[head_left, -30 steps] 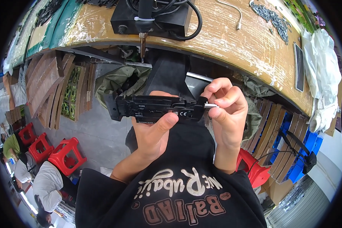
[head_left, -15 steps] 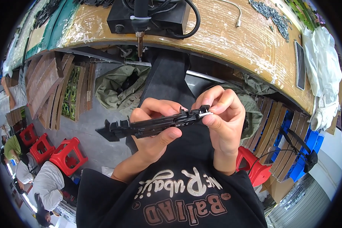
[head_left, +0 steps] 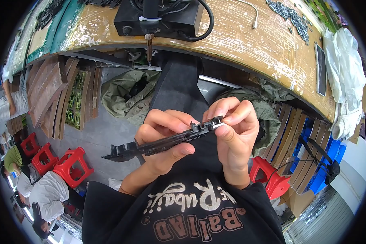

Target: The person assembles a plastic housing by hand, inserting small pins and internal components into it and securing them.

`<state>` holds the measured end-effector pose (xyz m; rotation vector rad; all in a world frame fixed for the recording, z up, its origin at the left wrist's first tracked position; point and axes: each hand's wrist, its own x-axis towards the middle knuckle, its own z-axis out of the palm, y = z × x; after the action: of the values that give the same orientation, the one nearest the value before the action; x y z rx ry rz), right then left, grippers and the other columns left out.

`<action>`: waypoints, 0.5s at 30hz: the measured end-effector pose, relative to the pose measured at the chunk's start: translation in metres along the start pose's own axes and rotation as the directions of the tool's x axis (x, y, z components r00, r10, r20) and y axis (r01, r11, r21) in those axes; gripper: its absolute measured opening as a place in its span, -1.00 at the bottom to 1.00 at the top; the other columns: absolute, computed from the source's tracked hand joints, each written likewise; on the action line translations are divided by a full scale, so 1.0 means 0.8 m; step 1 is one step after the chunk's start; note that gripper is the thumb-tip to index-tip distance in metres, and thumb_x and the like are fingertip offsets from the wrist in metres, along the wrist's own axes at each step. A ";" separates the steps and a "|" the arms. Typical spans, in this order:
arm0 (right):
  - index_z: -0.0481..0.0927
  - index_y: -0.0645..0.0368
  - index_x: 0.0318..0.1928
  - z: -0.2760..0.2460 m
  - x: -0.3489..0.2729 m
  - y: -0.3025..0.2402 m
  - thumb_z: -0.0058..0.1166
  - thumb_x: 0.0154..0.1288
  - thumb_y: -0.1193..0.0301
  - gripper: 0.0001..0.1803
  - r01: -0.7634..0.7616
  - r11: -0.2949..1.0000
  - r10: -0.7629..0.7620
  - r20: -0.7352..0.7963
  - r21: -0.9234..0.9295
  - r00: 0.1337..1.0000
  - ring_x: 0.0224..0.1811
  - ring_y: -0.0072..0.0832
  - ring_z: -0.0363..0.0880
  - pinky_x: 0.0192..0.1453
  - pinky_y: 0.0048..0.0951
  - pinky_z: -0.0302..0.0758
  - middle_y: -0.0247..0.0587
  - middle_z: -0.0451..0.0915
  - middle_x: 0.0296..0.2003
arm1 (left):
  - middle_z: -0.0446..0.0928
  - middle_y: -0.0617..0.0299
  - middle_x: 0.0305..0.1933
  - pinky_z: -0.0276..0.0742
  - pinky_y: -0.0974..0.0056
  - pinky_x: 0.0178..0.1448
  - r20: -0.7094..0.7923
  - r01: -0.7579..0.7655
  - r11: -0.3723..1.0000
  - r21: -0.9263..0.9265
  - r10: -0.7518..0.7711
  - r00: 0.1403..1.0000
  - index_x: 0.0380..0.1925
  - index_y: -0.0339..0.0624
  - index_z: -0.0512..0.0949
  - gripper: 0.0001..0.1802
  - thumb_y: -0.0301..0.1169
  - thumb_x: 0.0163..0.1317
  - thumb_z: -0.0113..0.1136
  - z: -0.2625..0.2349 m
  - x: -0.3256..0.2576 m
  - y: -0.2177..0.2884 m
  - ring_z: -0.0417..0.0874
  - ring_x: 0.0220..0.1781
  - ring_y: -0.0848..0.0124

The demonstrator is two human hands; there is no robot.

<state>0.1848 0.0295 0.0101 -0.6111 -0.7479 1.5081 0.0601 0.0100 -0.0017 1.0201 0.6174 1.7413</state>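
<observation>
Above my lap, my left hand grips a long, narrow black plastic part, thumb on the near side and fingers on the far side. The part has raised tabs along its upper edge and lies slanted, its right end higher in the picture. At that right end my right hand pinches a small white piece between thumb and fingertips, against the black part. Its exact shape is mostly covered by the fingers. Both hands are close together, clear of the workbench.
An electric screwdriver hangs before a black control box on the worn workbench. Screws, a phone and white gloves lie right. Red stools, stacked trays and people are left.
The black part has turned about its length, so its broad face shows less and its tabbed edge more. Its left end dips slightly; my right hand has shifted a little down and left.
</observation>
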 end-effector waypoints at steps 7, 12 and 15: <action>0.38 0.23 -0.43 -0.004 0.004 -0.006 0.14 -0.05 0.72 -0.77 -0.001 0.999 0.004 0.051 -0.051 0.999 -0.31 -0.48 0.45 -0.20 -0.51 0.43 -0.07 0.45 -0.35 | 0.34 0.08 -0.20 0.53 0.21 -0.07 0.107 -0.015 0.998 -0.063 0.021 0.994 -0.42 -0.15 0.22 -0.61 -0.59 -0.11 0.29 -0.007 0.000 -0.005 0.49 -0.11 0.21; 0.37 0.23 -0.45 -0.011 0.007 -0.006 0.15 -0.06 0.71 -0.77 0.121 0.992 -0.116 0.144 -0.026 0.983 -0.31 -0.43 0.47 -0.16 -0.46 0.46 -0.05 0.46 -0.36 | 0.29 -0.01 -0.02 0.39 0.20 0.06 0.122 0.537 0.730 -0.424 -0.541 0.832 -0.17 -0.22 0.23 -0.54 -0.63 -0.06 0.22 -0.007 -0.003 -0.008 0.42 0.00 0.26; 0.39 0.18 -0.50 -0.023 0.017 0.004 0.18 -0.08 0.67 -0.78 0.157 0.987 -0.143 0.275 -0.031 0.951 -0.34 -0.39 0.48 -0.07 -0.28 0.43 -0.11 0.50 -0.43 | 0.43 0.01 -0.20 0.52 0.33 -0.15 0.525 0.813 0.088 -0.575 -0.722 0.450 -0.07 -0.29 0.21 -0.59 -0.34 0.15 0.05 -0.027 0.003 0.003 0.56 -0.28 0.28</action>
<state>0.1960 0.0450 -0.0032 -0.3783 -1.0252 1.4500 0.0398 0.0126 -0.0104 0.0069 0.1489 0.7326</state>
